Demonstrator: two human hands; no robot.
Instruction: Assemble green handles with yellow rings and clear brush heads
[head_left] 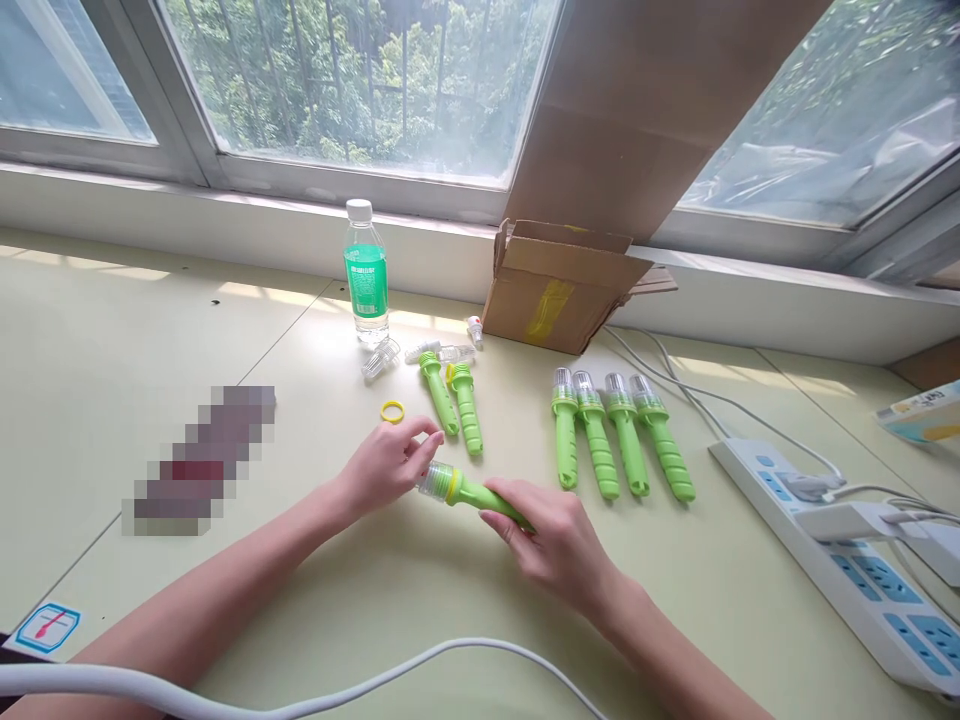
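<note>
A green flashlight (474,494) with a ribbed clear cap (433,480) and a yellow ring (454,486) at its neck lies level over the table. My right hand (559,540) is wrapped round its green handle. At the other end, the thumb and fingers of my left hand (386,465) are closed at the tip of the clear cap, partly hiding it. Just beyond my left hand lies a loose yellow ring (392,411). Two capless green handles (469,415) rest behind the flashlight, with loose clear caps (381,359) and a small white-and-clear part (475,331) near them.
Several capped green flashlights (598,440) lie in a row at the right. Behind stand a water bottle (367,280) and a cardboard box (559,290). A power strip (832,570) with cables is at far right. A white cable (450,645) crosses the front.
</note>
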